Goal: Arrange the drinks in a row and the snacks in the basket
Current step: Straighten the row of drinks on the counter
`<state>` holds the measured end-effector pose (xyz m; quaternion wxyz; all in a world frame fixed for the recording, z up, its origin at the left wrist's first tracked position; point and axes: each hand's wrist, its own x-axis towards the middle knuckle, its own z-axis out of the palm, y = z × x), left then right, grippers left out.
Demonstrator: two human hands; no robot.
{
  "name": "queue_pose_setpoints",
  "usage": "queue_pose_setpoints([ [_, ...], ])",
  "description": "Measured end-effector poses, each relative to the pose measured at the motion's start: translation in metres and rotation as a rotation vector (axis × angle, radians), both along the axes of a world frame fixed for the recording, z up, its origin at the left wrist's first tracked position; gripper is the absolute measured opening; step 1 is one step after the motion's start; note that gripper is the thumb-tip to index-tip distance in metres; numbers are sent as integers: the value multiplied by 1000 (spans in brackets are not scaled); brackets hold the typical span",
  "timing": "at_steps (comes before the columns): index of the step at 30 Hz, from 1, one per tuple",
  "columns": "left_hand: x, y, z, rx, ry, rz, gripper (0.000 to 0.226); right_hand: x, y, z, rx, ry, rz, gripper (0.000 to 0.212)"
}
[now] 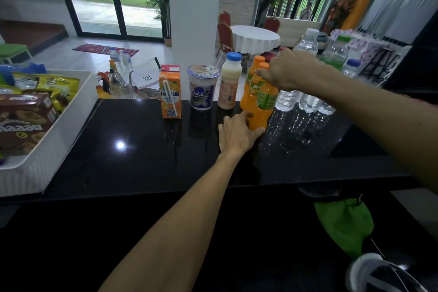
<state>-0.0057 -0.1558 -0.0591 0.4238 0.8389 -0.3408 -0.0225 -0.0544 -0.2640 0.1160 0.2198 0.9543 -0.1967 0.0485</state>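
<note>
Along the far edge of the black counter (132, 149) stand an orange juice carton (170, 92), a sealed blue cup (202, 89), a pale milk bottle (230, 83) and two orange bottles. My right hand (288, 70) grips the nearer orange bottle (262, 106) at its neck. My left hand (237, 134) touches that bottle's base with spread fingers. The other orange bottle (247, 92) stands just behind. Clear water bottles (305, 73) stand to the right, partly hidden by my right arm. A white basket (59, 135) at the left holds a brown snack box (26, 118) and yellow snack bags (49, 84).
Past the counter's far edge lie a glass jug (118, 85), a notebook (147, 76) and small bottles. A green-capped bottle (335, 52) stands behind the water bottles. A green bag (343, 225) hangs below the counter's near edge at the right.
</note>
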Motion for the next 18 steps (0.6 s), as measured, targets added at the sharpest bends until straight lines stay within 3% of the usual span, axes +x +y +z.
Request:
queue_pose_setpoints([
  [3, -2, 0, 1, 12, -5, -2, 58, 1, 0, 6, 18, -8, -73, 69],
  [5, 1, 2, 1, -18, 61, -28, 57, 5, -5, 15, 23, -129, -65, 75],
  [8, 11, 7, 3, -250, 339, -33, 43, 13, -19, 33, 123, -244, 66, 48],
  [10, 18, 5, 11, -300, 374, 11, 35, 20, -23, 44, 262, -119, 114, 19],
  [15, 33, -12, 21, -281, 230, -5, 31, 39, -21, 42, 290, 182, 57, 40],
  [18, 39, -22, 9, -269, 237, -11, 33, 47, -27, 36, 296, 196, 63, 45],
])
